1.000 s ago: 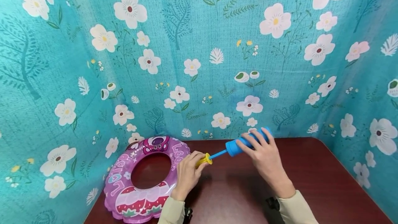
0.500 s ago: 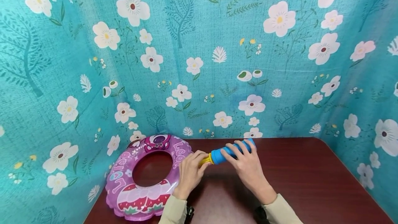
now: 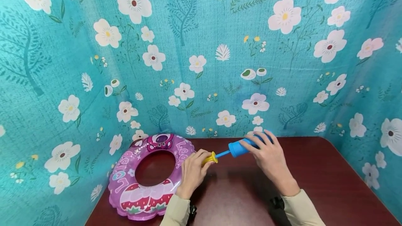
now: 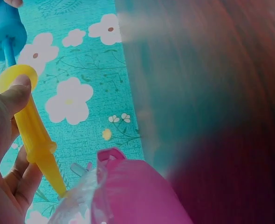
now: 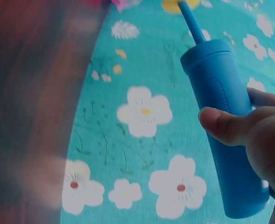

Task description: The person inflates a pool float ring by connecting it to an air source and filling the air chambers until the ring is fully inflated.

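Observation:
A hand air pump is held between both hands, tilted up to the right, with its thin blue rod [image 3: 223, 153] showing. My left hand [image 3: 192, 172] holds the yellow nozzle end [image 4: 32, 123], thumb against its round flange. The tapered yellow tip points down at the clear and pink vinyl of a swim ring [image 3: 118, 184], overlapping its edge in the left wrist view. Fingers of my right hand [image 3: 272, 159] wrap round the blue pump barrel [image 5: 226, 126], thumb across its side. The purple inflated ring, printed with strawberries and letters, lies to the left, partly behind my left hand.
The dark red-brown table [image 3: 314, 177] extends to the right of the hands. A teal flowered cloth [image 3: 201, 79] hangs behind it and along both sides, close to the table's back edge.
My right hand pushed the blue barrel down-left against the yellow end, then drew it back up-right, exposing the rod again. My left hand keeps its hold beside the swim ring.

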A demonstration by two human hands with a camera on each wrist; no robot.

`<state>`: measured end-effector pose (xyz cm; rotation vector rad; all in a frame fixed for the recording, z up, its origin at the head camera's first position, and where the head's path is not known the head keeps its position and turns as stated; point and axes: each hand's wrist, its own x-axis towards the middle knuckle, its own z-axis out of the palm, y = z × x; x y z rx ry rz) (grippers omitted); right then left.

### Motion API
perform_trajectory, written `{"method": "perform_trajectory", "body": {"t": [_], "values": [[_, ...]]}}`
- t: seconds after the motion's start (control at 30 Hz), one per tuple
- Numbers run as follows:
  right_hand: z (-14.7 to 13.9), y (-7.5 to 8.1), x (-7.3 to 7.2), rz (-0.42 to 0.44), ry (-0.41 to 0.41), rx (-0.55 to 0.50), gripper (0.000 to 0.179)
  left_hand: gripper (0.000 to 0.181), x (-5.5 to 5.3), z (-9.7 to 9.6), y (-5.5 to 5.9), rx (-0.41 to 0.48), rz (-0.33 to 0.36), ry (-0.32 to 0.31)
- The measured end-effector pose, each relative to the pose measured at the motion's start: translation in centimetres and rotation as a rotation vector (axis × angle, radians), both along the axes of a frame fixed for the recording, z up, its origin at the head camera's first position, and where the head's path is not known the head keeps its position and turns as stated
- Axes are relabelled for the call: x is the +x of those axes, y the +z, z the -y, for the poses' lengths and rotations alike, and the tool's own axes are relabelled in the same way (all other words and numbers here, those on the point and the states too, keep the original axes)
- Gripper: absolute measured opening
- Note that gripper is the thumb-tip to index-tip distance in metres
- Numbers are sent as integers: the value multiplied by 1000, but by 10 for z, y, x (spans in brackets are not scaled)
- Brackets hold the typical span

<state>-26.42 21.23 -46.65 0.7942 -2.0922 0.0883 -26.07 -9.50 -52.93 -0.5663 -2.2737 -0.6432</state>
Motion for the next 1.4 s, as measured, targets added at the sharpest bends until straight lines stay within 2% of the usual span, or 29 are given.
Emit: {"method": "perform_trajectory", "body": {"t": [0.13,0.23,0.4,0.53,0.77,0.9,1.0,1.13,1.4], "values": [[-10,5,1,14,-24,-10,64,27,0,0,1,-16,22,10],[-9,5,3,5,-34,-14,60,27,0,-1,-1,-38,7,12],[8,-3,2,-25,-57,19,61,24,-1,-2,-3,-59,-61,6],[25,-13,4,3,-55,50,68,24,-1,-3,-5,-71,-84,8],[48,-24,11,66,-52,95,73,26,-2,-3,-7,-95,-87,6],[52,-24,12,86,-58,109,69,27,-2,-2,-6,-103,-67,1],[49,-23,11,113,-69,113,64,27,-2,-1,-6,-111,-57,-3],[36,-19,7,136,-76,104,62,26,-3,1,-8,-109,-77,-10],[-12,-2,1,114,-84,77,70,27,-5,1,-8,-97,-73,-7]]}}
